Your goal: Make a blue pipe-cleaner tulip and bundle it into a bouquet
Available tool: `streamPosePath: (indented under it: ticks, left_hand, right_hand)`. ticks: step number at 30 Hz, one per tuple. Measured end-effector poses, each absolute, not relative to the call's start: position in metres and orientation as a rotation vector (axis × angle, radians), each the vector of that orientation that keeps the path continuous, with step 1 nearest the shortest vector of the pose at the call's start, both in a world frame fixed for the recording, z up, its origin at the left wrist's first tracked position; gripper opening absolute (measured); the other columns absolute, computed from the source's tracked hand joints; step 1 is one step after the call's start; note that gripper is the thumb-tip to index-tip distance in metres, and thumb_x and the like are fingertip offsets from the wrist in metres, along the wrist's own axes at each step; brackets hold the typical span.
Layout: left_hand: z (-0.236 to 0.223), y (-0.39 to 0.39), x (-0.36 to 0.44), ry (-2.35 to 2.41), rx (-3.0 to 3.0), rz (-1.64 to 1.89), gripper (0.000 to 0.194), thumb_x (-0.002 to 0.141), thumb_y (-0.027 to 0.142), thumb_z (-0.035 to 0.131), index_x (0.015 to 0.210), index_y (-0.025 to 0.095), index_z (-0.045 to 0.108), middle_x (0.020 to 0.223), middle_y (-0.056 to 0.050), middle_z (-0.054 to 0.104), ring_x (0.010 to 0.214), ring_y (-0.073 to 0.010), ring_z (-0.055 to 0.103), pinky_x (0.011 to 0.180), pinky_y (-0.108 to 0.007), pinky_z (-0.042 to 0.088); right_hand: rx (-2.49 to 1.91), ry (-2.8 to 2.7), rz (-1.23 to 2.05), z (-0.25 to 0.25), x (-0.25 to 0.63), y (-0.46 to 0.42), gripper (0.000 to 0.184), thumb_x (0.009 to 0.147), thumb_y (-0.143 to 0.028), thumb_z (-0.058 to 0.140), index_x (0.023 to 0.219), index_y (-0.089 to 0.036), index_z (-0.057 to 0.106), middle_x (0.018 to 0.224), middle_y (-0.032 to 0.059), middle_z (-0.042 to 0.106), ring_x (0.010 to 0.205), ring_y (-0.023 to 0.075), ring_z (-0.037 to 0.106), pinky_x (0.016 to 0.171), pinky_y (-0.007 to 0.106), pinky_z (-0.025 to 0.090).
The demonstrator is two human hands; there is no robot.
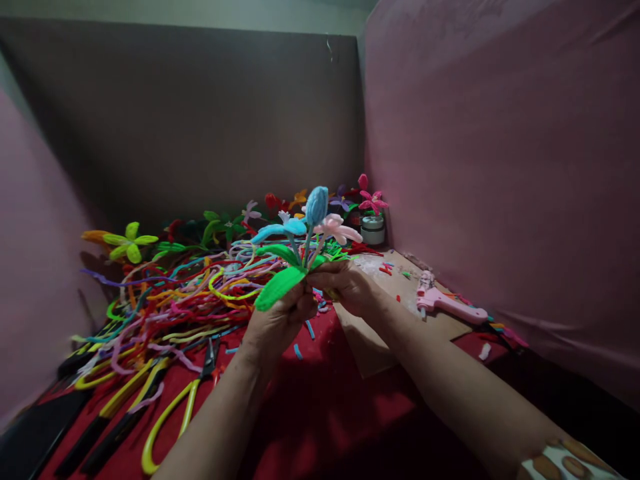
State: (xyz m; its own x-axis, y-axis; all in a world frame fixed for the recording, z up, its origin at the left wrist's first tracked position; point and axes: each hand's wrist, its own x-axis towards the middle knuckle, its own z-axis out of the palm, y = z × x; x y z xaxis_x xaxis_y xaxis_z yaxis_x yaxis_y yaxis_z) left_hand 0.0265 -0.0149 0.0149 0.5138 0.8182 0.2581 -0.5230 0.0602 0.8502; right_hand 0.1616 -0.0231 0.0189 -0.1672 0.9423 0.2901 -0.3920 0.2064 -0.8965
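Though cluttered, red surface [310,387] between pink walls [500,160].

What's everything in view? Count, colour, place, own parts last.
Flower sprig: 1, blue, pale pink, green, in both hands
Fuzzy stems: many, mixed colours, heaped at left
Other fuzzy flowers: several, mixed colours, along the back
Pot: 1, greyish, back right, pink flowers above
Glue gun: 1, pink, on board at right
Board: 1, tan, right of centre
Offcuts: many, mixed colours, scattered
Scissors: at least 1, yellow handles, front left
Long-handled tool: 1, yellow and black, front left
Cloth: 1, red, under the work
Side walls: 2, pink, left and right
Back panel: 1, grey, behind
Sleeve: 1, white and brown, right arm
Hands: 2, bare, centre; left, right
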Motion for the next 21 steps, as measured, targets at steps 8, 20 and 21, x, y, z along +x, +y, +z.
streamPosePath:
  ticks: [8, 20, 21]
  left_hand:
    - [0.014, -0.009, 0.02, 0.35, 1.227, 0.918, 0.032, 0.072, 0.034, 0.064, 0.055, 0.014, 0.048, 0.042, 0.006, 0.036, 0.04, -0.0045, 0.03, 0.045, -0.02, 0.028]
    - [0.007, -0.008, 0.024, 0.999, 1.998, 1.225, 0.018, 0.073, 0.031, 0.057, 0.083, 0.017, 0.06, 0.066, 0.001, 0.061, 0.057, -0.0117, 0.052, 0.057, -0.022, 0.041]
    - [0.005, -0.009, 0.025, 1.078, 2.087, 1.252, 0.016, 0.076, 0.032, 0.054, 0.08, 0.017, 0.06, 0.063, 0.002, 0.059, 0.054, -0.0111, 0.05, 0.056, -0.022, 0.04]
  right_hand:
    - [-0.655, -1.197, 1.184, 0.013, 0.153, -0.025, 0.015, 0.062, -0.027, 0.068, 0.06, -0.013, 0.063, 0.051, -0.0037, 0.051, 0.045, 0.0052, 0.039, 0.047, 0.021, 0.03]
    - [-0.729, -1.046, 1.074, 0.004, 0.147, -0.015, 0.014, 0.061, -0.029, 0.066, 0.064, -0.015, 0.065, 0.06, -0.002, 0.055, 0.054, 0.0089, 0.045, 0.053, 0.023, 0.035]
    - [-0.754, -1.056, 1.063, 0.006, 0.146, -0.016, 0.016, 0.06, -0.03, 0.066, 0.062, -0.015, 0.064, 0.059, -0.0022, 0.054, 0.053, 0.0086, 0.044, 0.052, 0.023, 0.035]
